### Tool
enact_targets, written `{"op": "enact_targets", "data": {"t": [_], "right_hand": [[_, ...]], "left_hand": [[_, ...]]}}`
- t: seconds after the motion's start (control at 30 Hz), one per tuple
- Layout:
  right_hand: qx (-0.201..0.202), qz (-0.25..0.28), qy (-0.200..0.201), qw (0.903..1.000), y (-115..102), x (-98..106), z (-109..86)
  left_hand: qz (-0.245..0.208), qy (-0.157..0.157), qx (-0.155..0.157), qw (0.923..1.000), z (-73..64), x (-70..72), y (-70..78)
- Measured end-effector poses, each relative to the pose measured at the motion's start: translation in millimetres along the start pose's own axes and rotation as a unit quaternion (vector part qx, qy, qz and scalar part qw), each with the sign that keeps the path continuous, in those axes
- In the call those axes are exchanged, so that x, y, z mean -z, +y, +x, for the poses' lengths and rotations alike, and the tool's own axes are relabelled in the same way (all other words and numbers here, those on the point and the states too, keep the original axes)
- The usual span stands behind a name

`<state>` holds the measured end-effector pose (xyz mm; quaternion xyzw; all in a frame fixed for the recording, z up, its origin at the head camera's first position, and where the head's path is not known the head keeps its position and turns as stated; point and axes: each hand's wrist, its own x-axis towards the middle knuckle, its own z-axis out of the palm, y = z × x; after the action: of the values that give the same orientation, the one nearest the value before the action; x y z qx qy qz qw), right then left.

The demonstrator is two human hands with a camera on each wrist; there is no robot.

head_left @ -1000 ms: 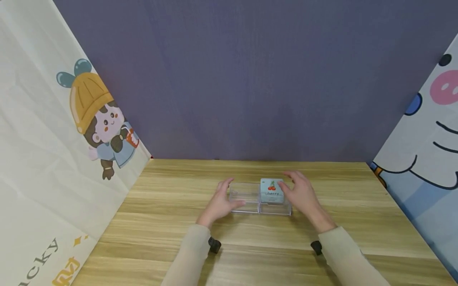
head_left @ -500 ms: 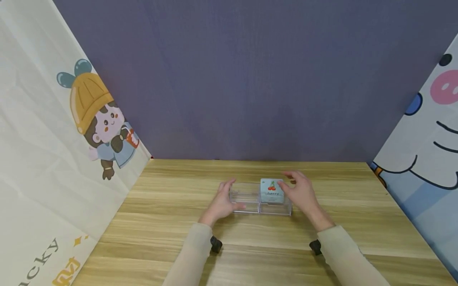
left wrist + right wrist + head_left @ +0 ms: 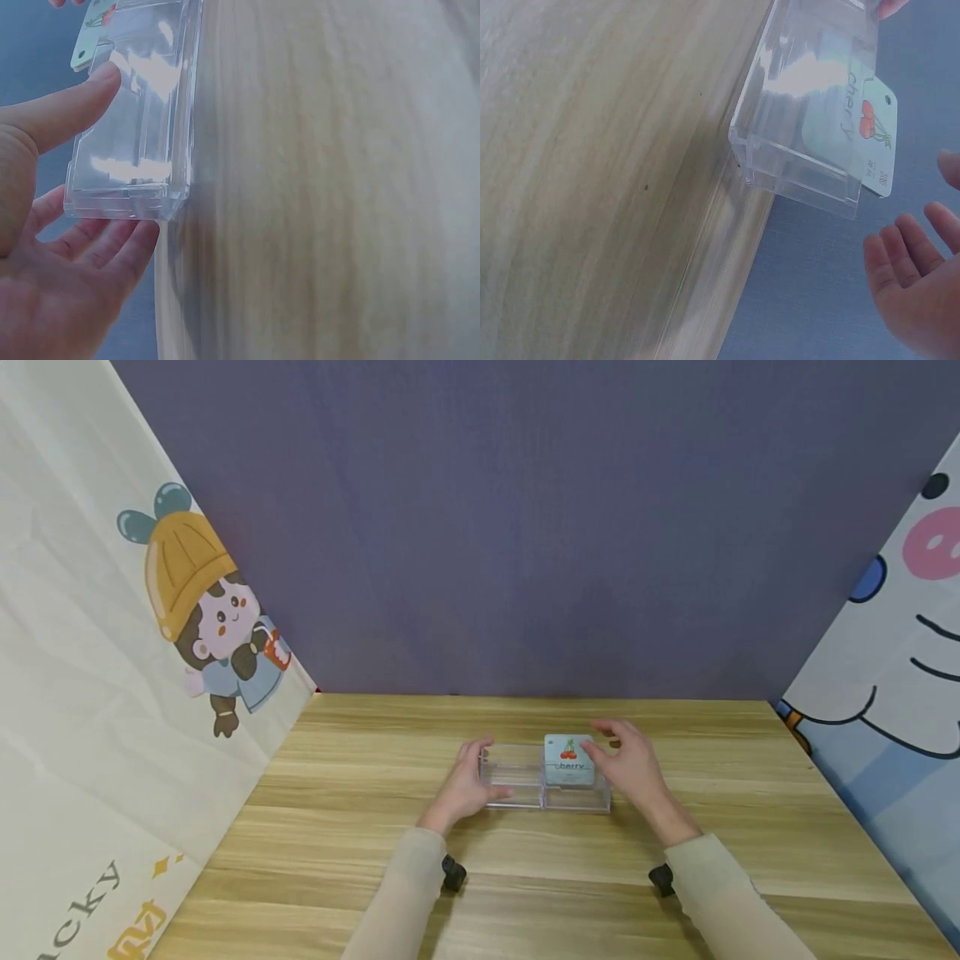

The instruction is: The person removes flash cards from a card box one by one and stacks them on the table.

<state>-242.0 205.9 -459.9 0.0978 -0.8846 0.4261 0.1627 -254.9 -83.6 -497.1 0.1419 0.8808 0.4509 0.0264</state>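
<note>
A clear plastic card box with two side-by-side compartments stands on the table. Its right compartment holds a pale blue cherry flashcard, whose top rises above the clear front. No card shows in the left compartment. My left hand is at the box's left end, thumb reaching over the front and fingertips right at the end wall. Fingers spread loosely, my right hand is beside the card, its thumb overlapping the card's edge in the head view. The right wrist view shows that thumb apart from the card.
The wood-grain table runs back to a dark blue-purple wall. White cartoon-printed sheets, a left one and a right one, flank the table. Each wrist carries a small black camera.
My left hand has shifted slightly right, onto the box's left end. Box and card sit almost unchanged, and my right hand has barely moved.
</note>
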Motion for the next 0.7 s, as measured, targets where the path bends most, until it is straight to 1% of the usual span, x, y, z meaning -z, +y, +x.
{"op": "enact_targets", "data": {"t": [0.2,0.7], "right_hand": [[-0.005,-0.005,-0.005,1.0,2.6,-0.3,1.6],[-0.001,-0.01,-0.005,0.9999,1.0,-0.6,3.0]], "left_hand": [[-0.004,-0.009,0.001,1.0,1.5,0.7,-1.2],[-0.008,-0.033,0.009,0.9994,4.3,0.1,-3.3]]}}
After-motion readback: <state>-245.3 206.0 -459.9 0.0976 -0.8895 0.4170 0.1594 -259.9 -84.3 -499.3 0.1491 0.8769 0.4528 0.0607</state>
